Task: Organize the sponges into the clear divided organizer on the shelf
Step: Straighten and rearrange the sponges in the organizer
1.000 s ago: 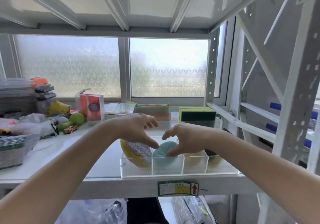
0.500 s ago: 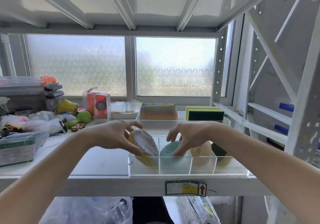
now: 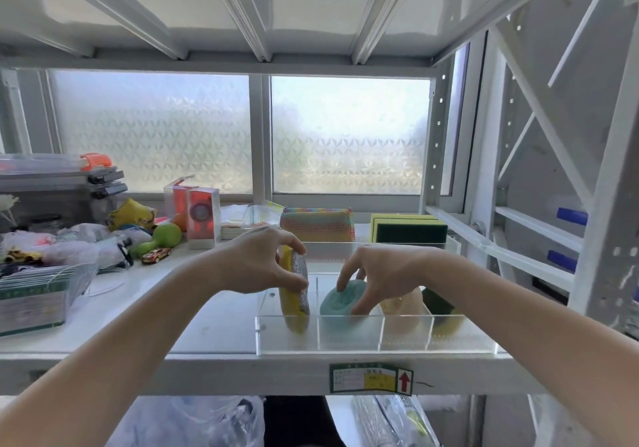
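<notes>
a clear divided organizer (image 3: 345, 334) sits at the front edge of a white shelf (image 3: 207, 325). a yellow sponge with a silver scrubbing face (image 3: 295, 294) is held upright on its edge by the left hand (image 3: 257, 263), thumb and fingers pinching it, probably so it fits the narrow leftmost compartment. the teal sponge (image 3: 340, 303) in the next compartment is pressed down by the curled fingertips of the right hand (image 3: 383, 275), apparently to seat it. two more compartments to the right are filled.

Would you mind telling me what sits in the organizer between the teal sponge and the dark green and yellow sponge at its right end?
In the head view, a beige sponge stands in its own compartment between the teal sponge and the green and yellow sponge.
</notes>
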{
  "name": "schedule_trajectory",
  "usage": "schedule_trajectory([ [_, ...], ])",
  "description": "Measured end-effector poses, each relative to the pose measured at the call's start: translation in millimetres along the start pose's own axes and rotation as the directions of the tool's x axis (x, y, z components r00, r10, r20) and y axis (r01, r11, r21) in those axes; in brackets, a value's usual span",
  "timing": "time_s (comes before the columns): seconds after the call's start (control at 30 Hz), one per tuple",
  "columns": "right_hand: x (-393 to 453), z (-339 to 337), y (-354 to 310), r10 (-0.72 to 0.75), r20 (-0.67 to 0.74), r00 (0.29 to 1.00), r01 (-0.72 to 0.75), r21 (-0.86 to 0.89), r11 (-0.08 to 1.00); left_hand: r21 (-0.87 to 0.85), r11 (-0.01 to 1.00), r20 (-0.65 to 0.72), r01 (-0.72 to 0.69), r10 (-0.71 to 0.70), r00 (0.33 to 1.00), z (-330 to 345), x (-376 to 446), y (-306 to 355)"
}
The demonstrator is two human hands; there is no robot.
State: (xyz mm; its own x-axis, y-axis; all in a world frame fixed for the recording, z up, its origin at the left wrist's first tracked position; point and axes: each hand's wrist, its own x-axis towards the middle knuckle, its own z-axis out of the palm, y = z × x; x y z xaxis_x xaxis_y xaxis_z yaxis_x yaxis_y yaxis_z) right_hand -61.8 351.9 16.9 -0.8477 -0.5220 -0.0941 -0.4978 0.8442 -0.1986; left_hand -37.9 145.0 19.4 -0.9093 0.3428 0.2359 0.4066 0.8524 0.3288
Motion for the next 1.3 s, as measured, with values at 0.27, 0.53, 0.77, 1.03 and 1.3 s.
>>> schedule_trajectory([
  [0.27, 2, 4, 4, -0.006, 0.0, 1.0, 0.006, 0.019, 1.0, 0.223, 0.969, 0.006, -0.107, 0.108, 0.994, 16, 18, 33],
  [0.53, 2, 4, 6, -0.009, 0.006, 1.0, 0.009, 0.028, 1.0, 0.128, 0.988, 0.055, -0.086, 0.079, 0.995, 20, 19, 21],
  [0.77, 3, 6, 7, -0.002, -0.002, 1.0, 0.002, 0.028, 1.0, 0.062, 0.998, 0.117, -0.031, 0.023, 0.993, 28, 16, 6],
  [1.03, 1, 6, 7, -0.007, -0.008, 1.0, 0.007, 0.042, 0.999, 0.065, 0.997, 0.159, -0.029, 0.018, 0.987, 30, 16, 6],
  [1.3, 3, 8, 11, -0.018, -0.048, 0.999, 0.022, 0.093, 0.995, 0.016, 0.999, 0.136, -0.044, 0.042, 0.99, 17, 10, 2],
])
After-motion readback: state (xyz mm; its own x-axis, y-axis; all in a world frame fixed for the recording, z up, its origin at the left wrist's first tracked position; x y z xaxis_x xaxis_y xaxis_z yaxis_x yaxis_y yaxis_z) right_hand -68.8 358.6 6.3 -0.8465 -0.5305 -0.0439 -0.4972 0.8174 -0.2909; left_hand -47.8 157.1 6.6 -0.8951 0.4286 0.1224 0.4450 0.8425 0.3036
